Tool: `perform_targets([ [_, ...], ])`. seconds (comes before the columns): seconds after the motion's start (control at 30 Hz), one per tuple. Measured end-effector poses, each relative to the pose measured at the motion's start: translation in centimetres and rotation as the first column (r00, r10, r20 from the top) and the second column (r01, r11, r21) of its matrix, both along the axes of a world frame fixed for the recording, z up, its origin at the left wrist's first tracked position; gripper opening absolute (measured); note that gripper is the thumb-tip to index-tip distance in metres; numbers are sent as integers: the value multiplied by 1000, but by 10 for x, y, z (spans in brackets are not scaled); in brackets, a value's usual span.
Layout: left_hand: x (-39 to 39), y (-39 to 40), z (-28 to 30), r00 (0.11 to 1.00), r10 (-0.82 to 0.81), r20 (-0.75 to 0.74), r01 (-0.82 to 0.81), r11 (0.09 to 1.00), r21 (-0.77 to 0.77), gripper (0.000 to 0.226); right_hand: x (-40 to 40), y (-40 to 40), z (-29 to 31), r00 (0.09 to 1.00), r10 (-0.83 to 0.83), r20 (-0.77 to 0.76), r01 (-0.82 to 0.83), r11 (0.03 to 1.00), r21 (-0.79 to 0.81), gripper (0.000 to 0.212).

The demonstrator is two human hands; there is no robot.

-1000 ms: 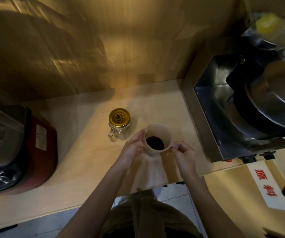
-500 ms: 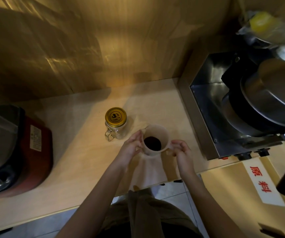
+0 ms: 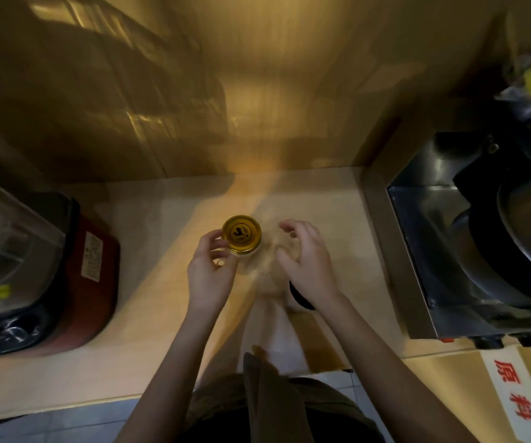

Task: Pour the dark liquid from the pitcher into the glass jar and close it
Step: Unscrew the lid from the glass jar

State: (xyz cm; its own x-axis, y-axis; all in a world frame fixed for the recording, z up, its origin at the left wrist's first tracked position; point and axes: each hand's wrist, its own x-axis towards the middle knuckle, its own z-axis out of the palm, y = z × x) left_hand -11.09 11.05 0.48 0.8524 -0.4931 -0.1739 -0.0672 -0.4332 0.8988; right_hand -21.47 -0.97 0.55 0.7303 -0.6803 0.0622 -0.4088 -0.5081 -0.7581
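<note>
A small glass jar [image 3: 252,258] with a gold screw lid [image 3: 241,234] stands upright on the pale wooden counter [image 3: 149,330]. My left hand [image 3: 209,278] wraps the jar's left side just under the lid, thumb and fingers touching the glass. Just right of the jar, my right hand [image 3: 308,262] hovers with its fingers spread and curved, holding nothing. The pale pitcher [image 3: 275,318] sits below that hand, mostly hidden by the wrist. Only a sliver of its dark liquid [image 3: 296,296] shows.
A red-based blender [image 3: 91,276] with a clear cover fills the counter's left end. A steel unit [image 3: 417,251] holding a dark pot [image 3: 526,238] borders the right. A white label with red characters [image 3: 513,394] lies at the lower right. A wood-panel wall stands behind.
Both hands have let go of the pitcher. My left hand moved up-left onto the jar, and my right hand lifted open beside it. The pitcher now rests on the counter near the front edge.
</note>
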Motion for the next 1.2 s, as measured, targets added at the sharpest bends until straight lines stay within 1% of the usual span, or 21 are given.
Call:
perform_targets([
  [0.03, 3, -1, -6, 1000, 11, 22, -12, 1000, 25, 57, 11, 0, -2, 999, 40, -30, -39, 999, 6, 44],
  [0.13, 13, -4, -31, 994, -86, 65, 77, 989, 130, 92, 41, 1, -8, 970, 148, -192, -154, 988, -19, 67],
  [0.17, 17, -5, -38, 991, -120, 56, 109, 981, 157, 100, 49, 2, -10, 953, 169, -252, -187, 981, -48, 75],
  [0.23, 21, -8, -49, 988, -153, 15, 148, 974, 171, 108, 61, 2, -12, 914, 190, -359, -243, 964, -110, 89],
  [0.3, 25, -11, -57, 986, -162, -29, 164, 972, 166, 108, 68, 3, -14, 873, 215, -438, -311, 937, -161, 92],
  [0.37, 28, -13, -63, 984, -169, -55, 176, 970, 166, 103, 71, 2, -16, 850, 221, -479, -348, 917, -194, 88],
  [0.47, 29, -15, -70, 985, -158, -68, 166, 979, 123, 91, 75, -1, -19, 860, 217, -462, -332, 926, -182, 80],
  [0.57, 28, -14, -77, 987, -146, -71, 151, 985, 78, 86, 78, -6, -18, 857, 257, -446, -356, 922, -153, 77],
  [0.63, 29, -13, -82, 987, -140, -76, 144, 988, 63, 85, 82, -16, -11, 855, 298, -424, -355, 933, -62, 75],
  [0.7, 30, -12, -85, 986, -136, -97, 142, 988, 56, 87, 85, -33, -5, 878, 337, -340, -307, 941, 141, 73],
  [0.73, 31, -11, -86, 984, -142, -104, 148, 988, 48, 89, 85, -42, -3, 898, 344, -276, -273, 925, 264, 73],
  [0.77, 32, -10, -87, 983, -151, -104, 156, 987, 39, 89, 85, -52, -2, 920, 337, -202, -242, 891, 385, 74],
  [0.83, 33, -9, -88, 982, -159, -98, 164, 986, 37, 91, 81, -71, -4, 959, 277, -61, -191, 789, 584, 72],
  [0.9, 33, -9, -89, 983, -160, -95, 163, 986, 30, 92, 76, -88, -14, 977, 211, -14, -142, 704, 696, 65],
  [0.97, 33, -9, -90, 982, -158, -103, 160, 987, 19, 91, 71, -100, -28, 979, 196, -53, -97, 684, 723, 64],
  [1.03, 33, -8, -92, 982, -152, -115, 155, 988, 12, 92, 68, -107, -47, 967, 215, -137, -61, 717, 694, 71],
  [1.1, 32, -8, -93, 981, -147, -129, 149, 989, 5, 93, 67, -109, -65, 954, 234, -189, -46, 736, 676, 73],
  [1.2, 32, -8, -91, 978, -148, -145, 150, 989, -1, 92, 68, -107, -88, 953, 234, -191, -49, 743, 667, 74],
])
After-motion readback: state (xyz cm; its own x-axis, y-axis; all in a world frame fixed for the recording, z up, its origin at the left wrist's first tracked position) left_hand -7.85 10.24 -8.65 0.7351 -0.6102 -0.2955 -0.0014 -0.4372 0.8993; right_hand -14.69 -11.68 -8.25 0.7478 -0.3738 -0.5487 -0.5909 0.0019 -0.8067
